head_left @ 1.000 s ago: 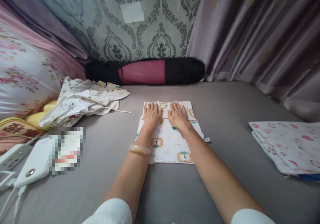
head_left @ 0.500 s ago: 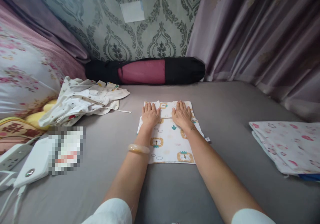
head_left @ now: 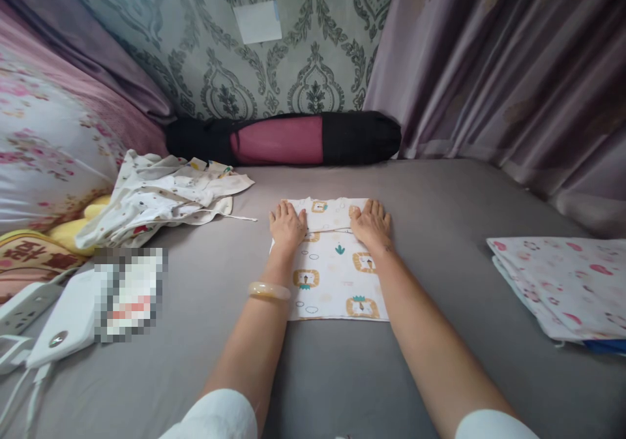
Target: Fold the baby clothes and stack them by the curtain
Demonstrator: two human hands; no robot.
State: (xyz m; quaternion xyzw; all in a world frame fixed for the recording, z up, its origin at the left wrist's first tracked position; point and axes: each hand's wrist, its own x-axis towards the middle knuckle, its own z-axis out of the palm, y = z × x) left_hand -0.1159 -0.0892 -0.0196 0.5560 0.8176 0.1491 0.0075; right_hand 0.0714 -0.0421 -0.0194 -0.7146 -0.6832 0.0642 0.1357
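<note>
A folded white cloth [head_left: 332, 276] printed with small lion figures lies flat on the grey bed sheet [head_left: 430, 197] in front of me. My left hand [head_left: 286, 225] rests palm down on the cloth's far left corner, fingers stretched out. My right hand [head_left: 372, 224] lies flat on the far right corner, fingers spread too. Neither hand holds anything. A pale bangle [head_left: 267, 289] circles my left wrist.
A heap of white patterned garments [head_left: 161, 194] lies at the left. A black and pink bolster [head_left: 283, 139] runs along the wallpapered wall. A folded floral cloth [head_left: 562, 282] sits at the right. White chargers and cables [head_left: 44, 325] lie at the near left. Curtains hang on the right.
Both hands have slid apart along the cloth's far edge, the left one leftward and the right one rightward, from the middle to the corners.
</note>
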